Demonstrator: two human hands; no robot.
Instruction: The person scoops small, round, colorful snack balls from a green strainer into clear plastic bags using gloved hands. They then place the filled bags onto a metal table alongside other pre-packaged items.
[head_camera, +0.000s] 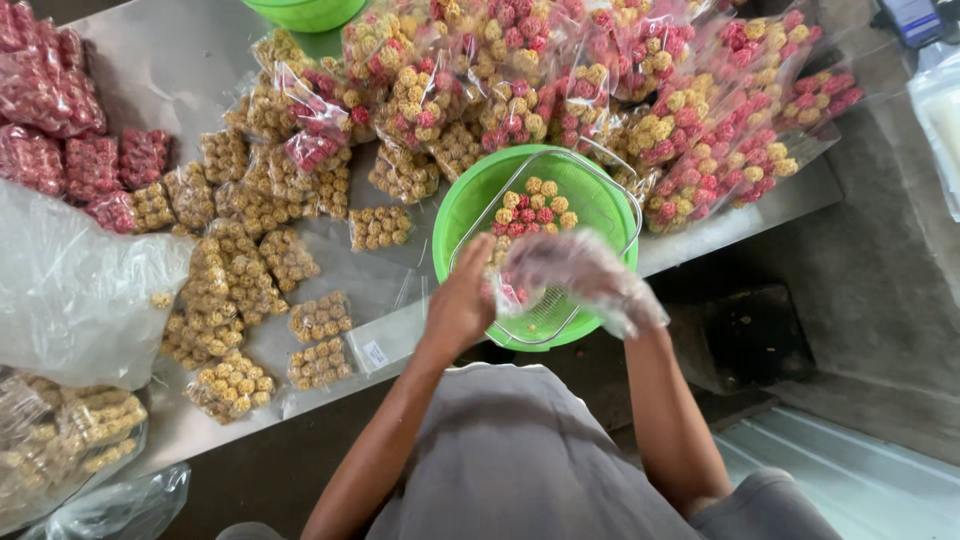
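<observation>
Over the green bowl (470, 215), both hands meet: the left hand (462, 300) curls around a clear bag (520, 292), the gloved right hand (585, 278) pinches its mouth. Keeping that mouth wide above the bowl's yellow and red snack balls (530, 208) seems wisest.

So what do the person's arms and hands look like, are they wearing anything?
The right hand wears a thin, clear, crinkly plastic glove that ends at the wrist. The left hand is bare. Both forearms are bare, with no sleeves reaching them, and no watch or rings show.

Glossy green plastic bowl (470, 200), wire-mesh metal basket (545, 315), smooth steel table (180, 60).
</observation>
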